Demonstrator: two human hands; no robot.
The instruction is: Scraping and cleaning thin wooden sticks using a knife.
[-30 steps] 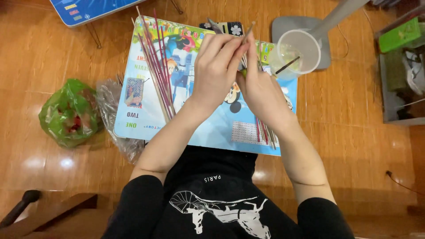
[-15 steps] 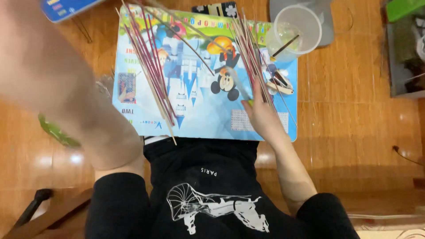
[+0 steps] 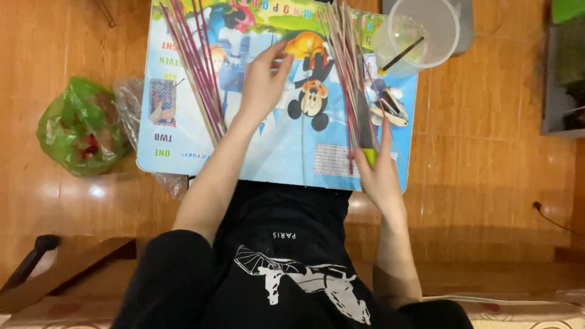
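A colourful cartoon picture board (image 3: 183,137) lies in front of my lap. My left hand (image 3: 263,79) hovers over its middle with fingers spread and nothing in it, beside a bundle of thin red and pale sticks (image 3: 198,73) on the board's left. One pale stick (image 3: 303,146) lies alone below that hand. At the board's lower right, my right hand (image 3: 379,173) grips a grey-bladed tool with a yellow-green handle (image 3: 368,155), pressed against a second bundle of sticks (image 3: 346,67).
A clear plastic cup (image 3: 420,30) with a thin stick in it stands at the board's far right corner. A green plastic bag (image 3: 79,128) and a clear bag (image 3: 128,97) lie on the wooden floor to the left. A black handle (image 3: 33,259) shows lower left.
The two hands, together over the board a second ago, have parted. My left arm swung up close to the camera and has come back down over the board's middle.
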